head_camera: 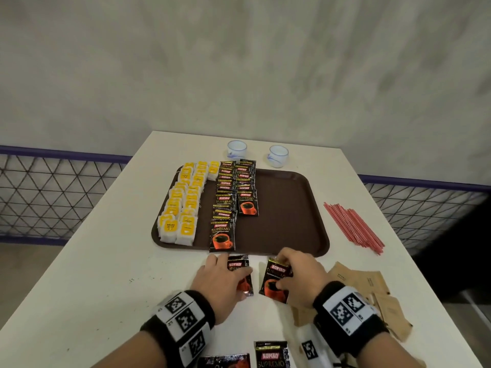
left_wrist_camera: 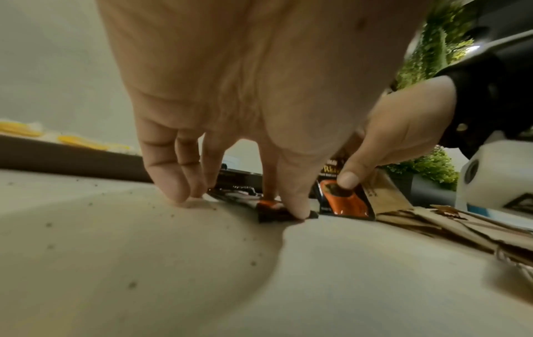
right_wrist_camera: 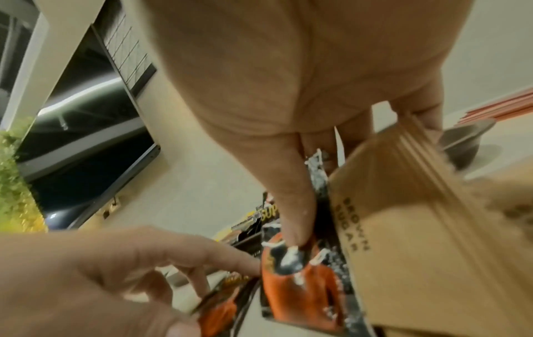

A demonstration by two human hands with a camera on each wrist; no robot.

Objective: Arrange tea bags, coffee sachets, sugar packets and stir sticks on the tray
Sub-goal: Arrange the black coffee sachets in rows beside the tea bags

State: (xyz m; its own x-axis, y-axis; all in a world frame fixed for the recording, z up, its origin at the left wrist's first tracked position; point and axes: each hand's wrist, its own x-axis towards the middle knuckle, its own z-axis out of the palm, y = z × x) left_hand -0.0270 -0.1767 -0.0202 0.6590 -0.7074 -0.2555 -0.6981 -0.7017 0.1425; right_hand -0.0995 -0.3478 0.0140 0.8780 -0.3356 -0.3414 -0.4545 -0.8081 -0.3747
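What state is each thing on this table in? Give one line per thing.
tray: right half bare
tea bags: rowed on tray's left
coffee sachets: overlapping rows on tray
stir sticks: loose on table
sugar packets: scattered on table
left hand: picking up sachet
right hand: pinching sachet
cups: upright

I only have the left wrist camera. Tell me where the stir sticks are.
Observer: The red stir sticks lie bundled on the table to the right of the tray; none are on it.
Operator: Give me the tray's layout.
Observer: Tea bags fill its left side and coffee sachets run in two rows beside them. The right half is bare.
Operator: Report what stands beyond the tray.
Observer: Two white cups stand on the table past its far edge.
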